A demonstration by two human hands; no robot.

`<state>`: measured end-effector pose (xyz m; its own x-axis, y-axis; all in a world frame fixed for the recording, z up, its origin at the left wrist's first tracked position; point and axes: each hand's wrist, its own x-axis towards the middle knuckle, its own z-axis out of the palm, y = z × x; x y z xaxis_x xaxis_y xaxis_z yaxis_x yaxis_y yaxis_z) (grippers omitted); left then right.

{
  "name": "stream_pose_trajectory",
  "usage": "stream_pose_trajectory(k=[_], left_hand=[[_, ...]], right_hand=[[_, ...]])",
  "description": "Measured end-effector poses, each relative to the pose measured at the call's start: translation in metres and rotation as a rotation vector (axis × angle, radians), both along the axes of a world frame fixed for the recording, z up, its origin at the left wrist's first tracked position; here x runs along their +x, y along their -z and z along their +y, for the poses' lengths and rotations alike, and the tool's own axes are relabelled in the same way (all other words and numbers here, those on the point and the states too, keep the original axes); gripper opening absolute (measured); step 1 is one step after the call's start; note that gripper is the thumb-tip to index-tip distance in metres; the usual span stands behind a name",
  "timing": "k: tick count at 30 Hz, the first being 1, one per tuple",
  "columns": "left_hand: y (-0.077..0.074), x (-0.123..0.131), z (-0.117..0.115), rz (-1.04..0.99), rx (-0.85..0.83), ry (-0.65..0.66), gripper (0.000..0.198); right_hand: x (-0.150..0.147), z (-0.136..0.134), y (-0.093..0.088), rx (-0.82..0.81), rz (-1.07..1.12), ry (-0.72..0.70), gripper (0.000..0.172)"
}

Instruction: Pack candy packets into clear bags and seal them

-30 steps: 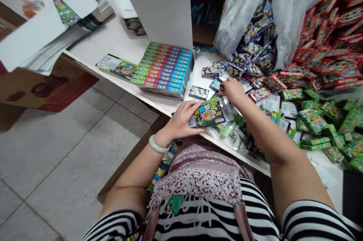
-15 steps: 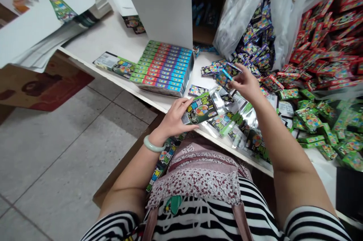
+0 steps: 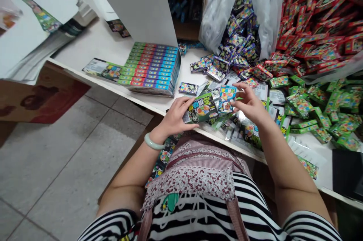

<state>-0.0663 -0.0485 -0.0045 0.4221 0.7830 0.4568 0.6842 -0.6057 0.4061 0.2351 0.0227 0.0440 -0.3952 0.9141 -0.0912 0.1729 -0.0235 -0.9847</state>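
My left hand [image 3: 180,115] is closed around the left end of a flat black-and-green candy packet [image 3: 203,108], thumb below and fingers on top. Between thumb and fingers of my right hand [image 3: 248,103] is a small blue candy box [image 3: 227,99], held at the packet's right end. Whether the box is partly inside the packet I cannot tell. Just behind lies a small purple box [image 3: 188,88] on the white table. Under and right of my hands, several flat packets and clear wrappers [image 3: 241,120] overlap.
A display carton [image 3: 150,67] with rows of green, red, purple and blue boxes stands left, its white lid raised. Beside it lies a flat packet [image 3: 102,69]. Plastic bags spill purple boxes [image 3: 238,40] and red boxes [image 3: 320,25]; green boxes [image 3: 309,101] are heaped right. White sheets [image 3: 36,33] overhang far left.
My right hand has brought the blue box from the purple pile toward me, to the right end of the packet. My left hand keeps its grip. The whole view has shifted slightly.
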Motion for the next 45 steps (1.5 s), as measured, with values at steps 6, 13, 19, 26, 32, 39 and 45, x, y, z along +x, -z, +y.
stream_pose_trajectory(k=[6,13,19,26,32,39,45], left_hand=[[-0.002,0.011,0.0,0.024,0.048,0.057,0.101],[0.001,0.023,-0.001,-0.031,0.019,-0.026,0.1],[-0.01,0.037,-0.007,-0.159,-0.034,-0.154,0.1],[-0.018,0.074,-0.014,-0.63,-0.351,-0.021,0.062],[-0.006,0.088,-0.026,-0.799,-0.497,0.072,0.071],[0.006,0.087,-0.04,-0.828,-0.501,0.104,0.089],[-0.005,0.086,-0.036,-0.706,-0.443,0.072,0.051]], right_hand=[[0.011,-0.012,-0.01,0.039,-0.185,-0.196,0.053],[-0.007,-0.017,-0.009,0.236,-0.279,-0.1,0.048],[-0.02,-0.037,0.001,0.368,-0.239,0.0,0.047],[-0.016,-0.044,-0.007,0.216,0.01,0.193,0.047],[-0.011,-0.068,0.014,0.205,0.157,0.408,0.034],[-0.011,-0.086,0.021,0.275,0.038,0.399,0.031],[0.006,-0.085,0.011,0.316,-0.077,0.249,0.017]])
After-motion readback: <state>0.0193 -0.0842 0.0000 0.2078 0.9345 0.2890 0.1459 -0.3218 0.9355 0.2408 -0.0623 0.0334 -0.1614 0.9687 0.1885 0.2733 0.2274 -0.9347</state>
